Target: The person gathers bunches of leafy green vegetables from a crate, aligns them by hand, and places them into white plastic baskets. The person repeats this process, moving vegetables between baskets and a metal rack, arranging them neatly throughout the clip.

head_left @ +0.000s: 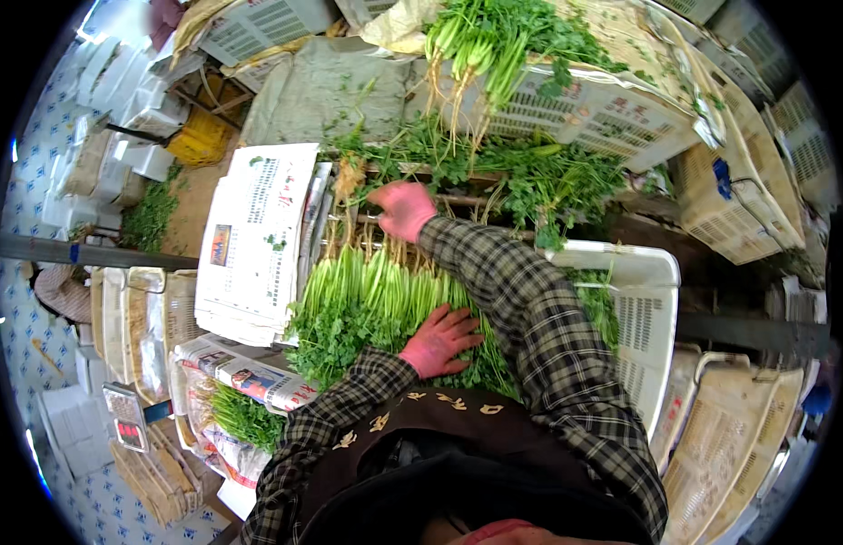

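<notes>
A row of rooted leafy greens, resembling Chinese celery or coriander, lies in front of me, roots away from me and leaves towards my apron. My left hand, in a pink glove, rests on the leaves and stems with its fingers spread. Beyond the root ends is my right hand, also gloved in pink, with bent fingers pointing left. Whether it pinches a root or stalk is hidden. Just left of its fingertips is a tan root clump. Loose green sprigs lie past that hand.
A newspaper stack lies left of the greens. At the right stands a white plastic crate. A bigger bunch hangs its roots over a far crate. Greens in a lined basket sit at lower left, near a scale.
</notes>
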{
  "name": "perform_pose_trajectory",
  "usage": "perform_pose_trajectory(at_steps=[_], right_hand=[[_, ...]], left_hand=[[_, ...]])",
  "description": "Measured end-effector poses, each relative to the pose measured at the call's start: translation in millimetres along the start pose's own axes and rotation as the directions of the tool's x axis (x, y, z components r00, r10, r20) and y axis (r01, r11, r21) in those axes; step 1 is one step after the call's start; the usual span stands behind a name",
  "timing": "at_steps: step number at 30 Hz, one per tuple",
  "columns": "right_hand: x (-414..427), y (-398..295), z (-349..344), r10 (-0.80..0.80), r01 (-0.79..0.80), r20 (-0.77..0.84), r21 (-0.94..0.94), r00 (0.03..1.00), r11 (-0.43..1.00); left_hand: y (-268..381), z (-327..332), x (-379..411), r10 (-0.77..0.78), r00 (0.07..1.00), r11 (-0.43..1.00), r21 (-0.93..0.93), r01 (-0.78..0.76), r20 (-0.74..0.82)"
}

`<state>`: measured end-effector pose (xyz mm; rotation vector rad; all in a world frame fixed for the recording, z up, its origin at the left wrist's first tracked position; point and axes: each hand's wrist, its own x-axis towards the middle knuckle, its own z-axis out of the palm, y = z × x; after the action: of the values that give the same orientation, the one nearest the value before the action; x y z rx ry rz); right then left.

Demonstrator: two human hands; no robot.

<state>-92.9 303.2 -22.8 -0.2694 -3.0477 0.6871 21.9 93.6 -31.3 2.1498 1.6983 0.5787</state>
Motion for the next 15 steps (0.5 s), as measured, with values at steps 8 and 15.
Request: perform_pose_trajectory(at_steps=[8,15], right_hand=[[53,71,-36,-0.028,0.145,0.303,-0.372,0.953,0.917],[-97,306,-79,0.519,-0.615,0.487,0.047,0.702,0.787]], left_hand=[[-2,-10,3,-0.102,0.982,0.994,-0.032,0.109,0.158],[-4,-2,14,-0.117,0.973,0.993,0.011,0.117,0.2]])
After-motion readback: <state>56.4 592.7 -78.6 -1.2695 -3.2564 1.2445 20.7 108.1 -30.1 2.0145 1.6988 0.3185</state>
